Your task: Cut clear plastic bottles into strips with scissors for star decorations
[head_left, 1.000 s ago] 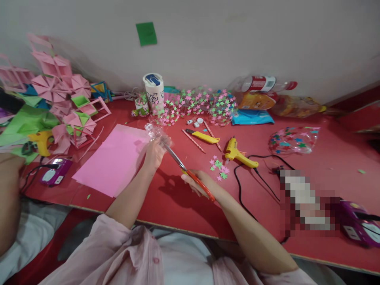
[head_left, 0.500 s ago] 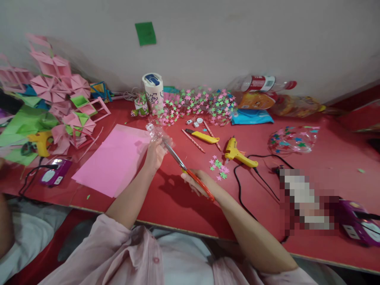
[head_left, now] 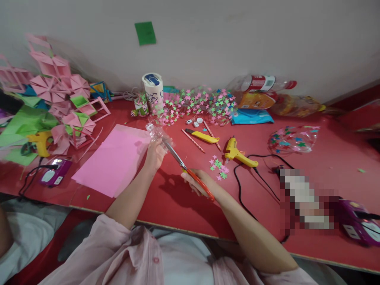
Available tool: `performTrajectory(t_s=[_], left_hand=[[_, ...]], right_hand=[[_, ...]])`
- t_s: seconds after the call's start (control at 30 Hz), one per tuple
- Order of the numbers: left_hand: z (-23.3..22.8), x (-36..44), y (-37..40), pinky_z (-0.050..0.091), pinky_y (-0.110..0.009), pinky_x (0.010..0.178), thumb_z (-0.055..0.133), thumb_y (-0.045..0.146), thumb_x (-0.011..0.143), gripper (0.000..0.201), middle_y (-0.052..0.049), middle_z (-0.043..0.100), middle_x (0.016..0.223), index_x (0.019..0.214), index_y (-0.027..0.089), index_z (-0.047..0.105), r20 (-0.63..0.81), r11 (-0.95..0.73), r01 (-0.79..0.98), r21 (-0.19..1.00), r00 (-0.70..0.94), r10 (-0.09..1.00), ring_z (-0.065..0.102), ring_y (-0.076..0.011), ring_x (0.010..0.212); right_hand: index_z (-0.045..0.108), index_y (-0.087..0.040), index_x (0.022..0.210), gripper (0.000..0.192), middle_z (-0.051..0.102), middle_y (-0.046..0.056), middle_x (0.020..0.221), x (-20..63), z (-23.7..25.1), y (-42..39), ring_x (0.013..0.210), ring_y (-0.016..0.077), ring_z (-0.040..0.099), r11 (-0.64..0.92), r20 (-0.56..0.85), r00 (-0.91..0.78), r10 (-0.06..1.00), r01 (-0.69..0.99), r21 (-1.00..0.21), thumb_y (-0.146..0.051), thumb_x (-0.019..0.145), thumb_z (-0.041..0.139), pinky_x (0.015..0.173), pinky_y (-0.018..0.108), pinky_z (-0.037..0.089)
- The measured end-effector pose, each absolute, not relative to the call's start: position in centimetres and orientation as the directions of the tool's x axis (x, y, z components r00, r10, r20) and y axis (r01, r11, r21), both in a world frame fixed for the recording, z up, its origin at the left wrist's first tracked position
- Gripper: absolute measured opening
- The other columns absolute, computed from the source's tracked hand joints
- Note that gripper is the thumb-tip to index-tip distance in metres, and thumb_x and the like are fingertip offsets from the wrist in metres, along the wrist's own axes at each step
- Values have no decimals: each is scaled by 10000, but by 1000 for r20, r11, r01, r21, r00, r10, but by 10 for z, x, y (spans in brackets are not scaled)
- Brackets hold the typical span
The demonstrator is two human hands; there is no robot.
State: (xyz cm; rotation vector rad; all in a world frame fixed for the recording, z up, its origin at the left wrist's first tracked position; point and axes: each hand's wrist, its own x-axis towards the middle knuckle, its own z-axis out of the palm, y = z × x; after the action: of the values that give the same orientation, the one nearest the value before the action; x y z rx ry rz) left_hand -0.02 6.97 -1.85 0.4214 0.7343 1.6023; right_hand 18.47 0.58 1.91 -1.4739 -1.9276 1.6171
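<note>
My left hand grips a clear plastic bottle piece, its neck pointing up and away. A pair of scissors with orange handles is in my right hand. The blades run toward the upper left and their tips meet the plastic beside my left fingers; whether they are cutting into it I cannot tell. Pink paper sheets lie left of my left hand. To the right of the scissors is a small group of pink and green paper stars.
Beyond my hands lie a yellow cutter, striped straws and star-covered plastic near a white tumbler. A corded yellow glue gun is to the right. Pink paper models stand at the left, with a person's arm below.
My hands, the scissors and the bottle piece look nearly unmoved. At the left edge, the other person's arm has shifted slightly lower and out of view.
</note>
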Motion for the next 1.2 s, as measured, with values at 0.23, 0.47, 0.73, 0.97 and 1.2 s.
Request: performTrajectory(t_s=[0.23, 0.47, 0.73, 0.97, 1.2], left_hand=[[-17, 0, 69, 466, -396, 949, 642, 220, 727, 108, -19, 686, 802, 815, 185, 592, -158, -39, -735, 677, -197, 968, 683, -183, 845], [-21, 0, 70, 486, -383, 939, 631, 211, 747, 95, -22, 704, 821, 833, 184, 601, -146, -44, -737, 675, -192, 970, 688, -166, 819], [-21, 0, 69, 481, -392, 942, 640, 212, 745, 94, -19, 695, 810, 823, 178, 600, -128, -51, -745, 666, -181, 975, 686, -159, 789], [-20, 2, 68, 496, -373, 912, 662, 206, 708, 152, -9, 700, 788, 847, 193, 601, -91, -78, -722, 687, -192, 977, 682, -160, 781], [-21, 1, 70, 500, -385, 895, 694, 236, 652, 219, -6, 695, 790, 832, 179, 585, -105, -65, -716, 695, -191, 976, 683, -165, 768]], right_hand=[[463, -209, 678, 555, 457, -60, 428, 184, 19, 6, 376, 112, 460, -130, -432, -457, 778, 555, -822, -756, 774, 437, 459, 246, 376], [459, -211, 681, 546, 464, -61, 444, 185, 16, 6, 371, 105, 457, -120, -421, -452, 787, 556, -822, -750, 773, 448, 454, 241, 373], [452, -210, 683, 535, 455, -69, 445, 185, 14, 7, 368, 99, 459, -125, -423, -456, 783, 552, -824, -738, 769, 470, 437, 229, 366], [450, -208, 680, 524, 448, -65, 436, 183, 16, 6, 349, 90, 438, -159, -439, -436, 786, 543, -824, -719, 795, 446, 419, 223, 362], [426, -213, 660, 523, 392, -79, 428, 180, 16, 4, 326, 78, 402, -207, -451, -395, 801, 524, -827, -722, 775, 465, 375, 210, 327]])
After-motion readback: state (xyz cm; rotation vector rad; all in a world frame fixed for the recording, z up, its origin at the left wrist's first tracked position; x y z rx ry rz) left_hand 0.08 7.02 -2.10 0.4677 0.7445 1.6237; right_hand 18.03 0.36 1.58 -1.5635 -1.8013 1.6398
